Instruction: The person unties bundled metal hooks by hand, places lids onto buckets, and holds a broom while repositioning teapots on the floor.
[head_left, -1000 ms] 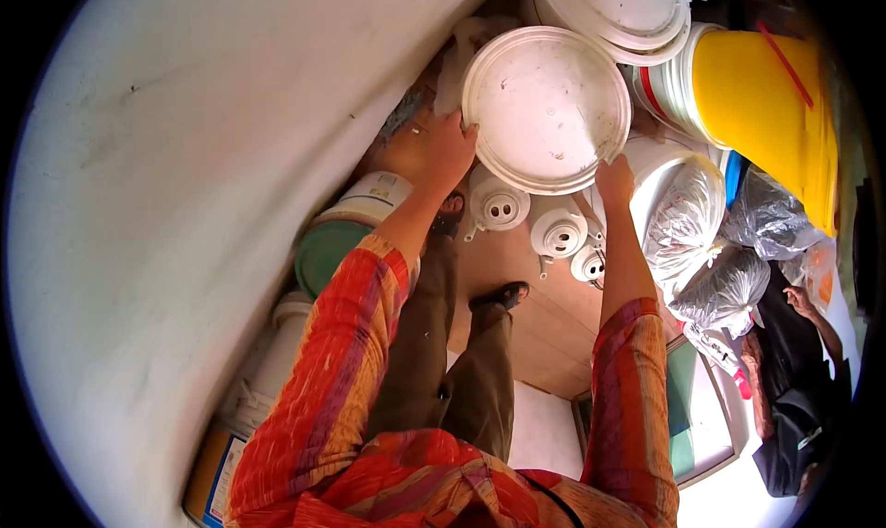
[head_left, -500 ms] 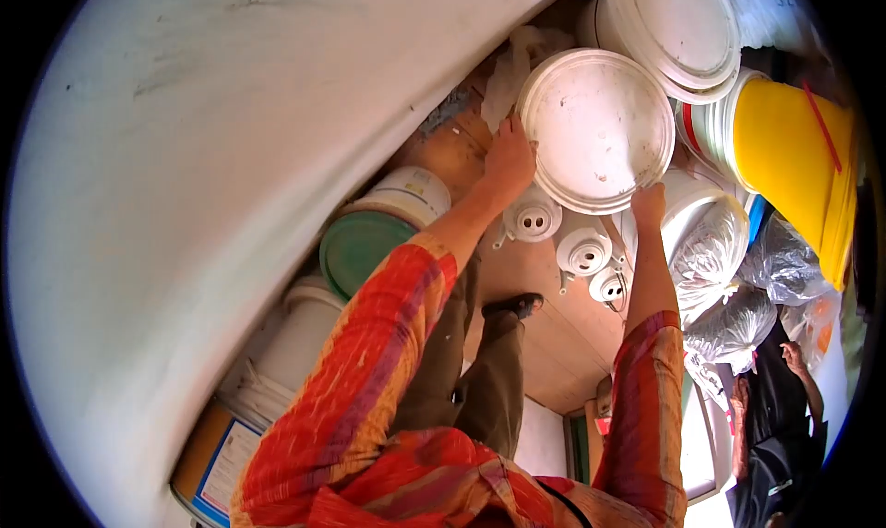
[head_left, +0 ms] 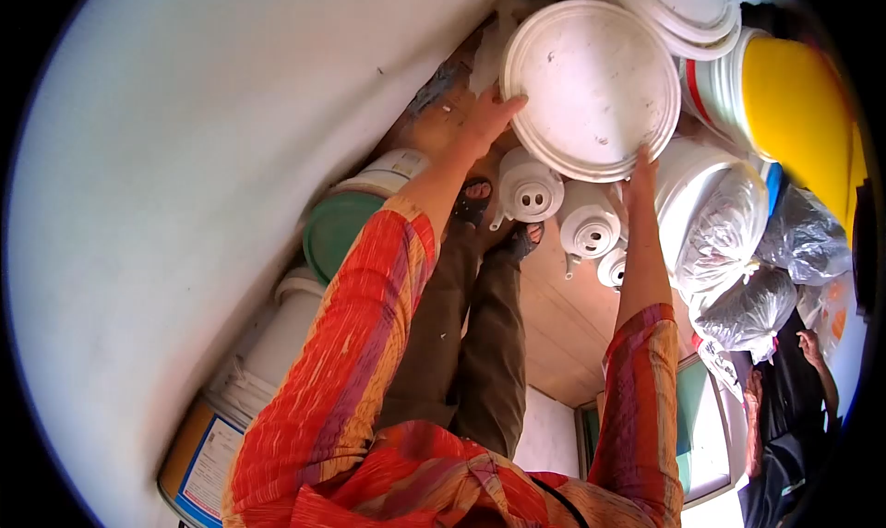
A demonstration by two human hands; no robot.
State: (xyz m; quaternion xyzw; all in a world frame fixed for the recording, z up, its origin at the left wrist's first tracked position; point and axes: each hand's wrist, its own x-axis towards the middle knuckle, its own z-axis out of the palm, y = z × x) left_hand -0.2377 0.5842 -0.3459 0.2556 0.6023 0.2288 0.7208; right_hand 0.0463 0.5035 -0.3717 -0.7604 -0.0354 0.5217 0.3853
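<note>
A round white lid [head_left: 595, 90], marked with small dark specks, tops a bucket whose body is mostly hidden beneath it. My left hand [head_left: 489, 117] grips its left edge, with the thumb on the rim. At the lower right edge, my right hand [head_left: 641, 173] has its fingers closed on the rim. Just below the lid, several white ceiling-fan-like round units stand on the floor, among them one [head_left: 532, 196] between my hands and another [head_left: 591, 231] near my right wrist.
A green-lidded bucket [head_left: 346, 233] stands along the wall [head_left: 231, 94] at left. On the right are a yellow-covered bucket [head_left: 794, 103], a bucket holding a plastic bag [head_left: 724, 223], and grey bags [head_left: 808, 237]. A person in black [head_left: 784, 436] is at the lower right.
Both hands and the lidded bucket have shifted upward in view, and the lid looks larger. My feet have come closer together beneath me. The camera view has also moved.
</note>
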